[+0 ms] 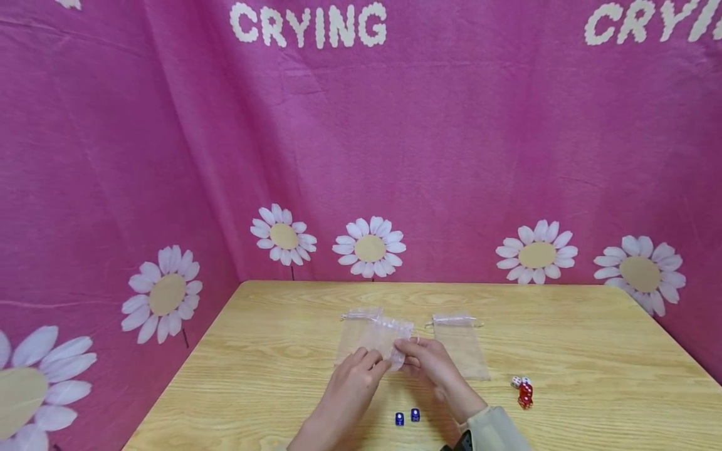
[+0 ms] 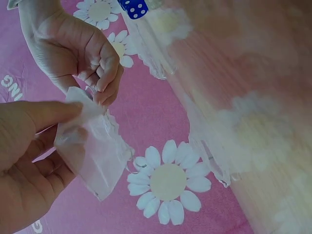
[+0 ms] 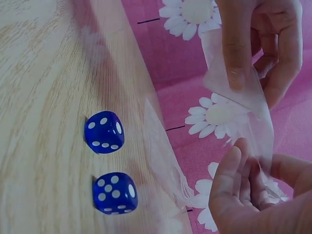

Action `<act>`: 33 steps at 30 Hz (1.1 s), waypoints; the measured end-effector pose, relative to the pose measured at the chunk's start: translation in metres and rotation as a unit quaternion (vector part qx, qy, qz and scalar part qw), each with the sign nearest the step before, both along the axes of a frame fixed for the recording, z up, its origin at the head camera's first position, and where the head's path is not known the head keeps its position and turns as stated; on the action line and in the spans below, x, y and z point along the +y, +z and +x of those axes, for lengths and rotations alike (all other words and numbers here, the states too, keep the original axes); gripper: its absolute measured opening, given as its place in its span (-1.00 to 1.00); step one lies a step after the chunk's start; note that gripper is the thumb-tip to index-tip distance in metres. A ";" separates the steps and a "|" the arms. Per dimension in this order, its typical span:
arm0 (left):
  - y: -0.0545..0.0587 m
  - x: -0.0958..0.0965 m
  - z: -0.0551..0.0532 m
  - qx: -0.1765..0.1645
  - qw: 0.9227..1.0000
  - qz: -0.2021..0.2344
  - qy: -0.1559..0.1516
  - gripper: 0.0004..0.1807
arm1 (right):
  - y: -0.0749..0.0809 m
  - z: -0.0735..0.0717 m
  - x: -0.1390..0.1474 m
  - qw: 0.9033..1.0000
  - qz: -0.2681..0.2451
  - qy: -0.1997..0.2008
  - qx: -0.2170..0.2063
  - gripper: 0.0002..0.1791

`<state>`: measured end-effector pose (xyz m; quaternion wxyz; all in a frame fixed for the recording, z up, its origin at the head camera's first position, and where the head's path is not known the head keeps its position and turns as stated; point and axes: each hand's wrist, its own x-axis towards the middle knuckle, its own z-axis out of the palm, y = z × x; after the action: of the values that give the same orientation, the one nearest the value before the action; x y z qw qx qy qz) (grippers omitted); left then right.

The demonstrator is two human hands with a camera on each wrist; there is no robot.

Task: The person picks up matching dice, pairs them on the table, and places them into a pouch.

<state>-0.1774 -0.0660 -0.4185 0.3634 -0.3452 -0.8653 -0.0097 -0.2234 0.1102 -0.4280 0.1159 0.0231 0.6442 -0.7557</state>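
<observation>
We pinch a bag (image 1: pixel 385 338) between left hand (image 1: pixel 355 381) and right hand (image 1: pixel 433 366), beyond two blue dice (image 1: pixel 415 414). We seem to be working its mouth open; next, we judge, calls for parting the thin layers while both grips hold.

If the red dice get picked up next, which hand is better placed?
Right hand, likely: the red dice lie on its side, while the left hand would have to cross over. Both hold the sheer pouch, so the right must let go.

hands (image 1: pixel 354 379) close together, fingers (image 3: pixel 288 53) bent, both pinching with thumbs (image 3: pixel 236 53)
</observation>
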 end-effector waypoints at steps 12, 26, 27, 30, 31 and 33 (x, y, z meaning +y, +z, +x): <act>0.006 -0.012 -0.005 -0.100 0.985 0.136 -0.048 -0.79 | 0.000 0.001 -0.006 0.997 0.031 -0.045 0.045 -0.72; 0.026 -0.035 -0.027 -0.272 0.853 0.445 -0.013 -0.64 | 0.001 0.002 -0.011 0.985 0.107 -0.001 0.139 -0.74; 0.027 -0.037 -0.028 -0.294 0.838 0.459 -0.011 -0.64 | 0.000 0.002 -0.011 0.982 0.115 0.002 0.150 -0.74; 0.028 -0.043 -0.032 -0.356 0.797 0.487 -0.012 -0.61 | -0.001 0.003 -0.011 0.973 0.130 0.018 0.190 -0.75; 0.028 -0.044 -0.033 -0.373 0.787 0.491 -0.013 -0.61 | -0.002 0.003 -0.011 0.969 0.132 0.025 0.206 -0.75; 0.028 -0.047 -0.034 -0.399 0.772 0.495 -0.015 -0.62 | -0.003 0.003 -0.011 0.962 0.134 0.041 0.236 -0.74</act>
<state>-0.2112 -0.1127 -0.3909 0.1054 -0.0959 -0.8029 -0.5788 -0.2200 0.0993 -0.4309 -0.0130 -0.1667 0.7491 -0.6411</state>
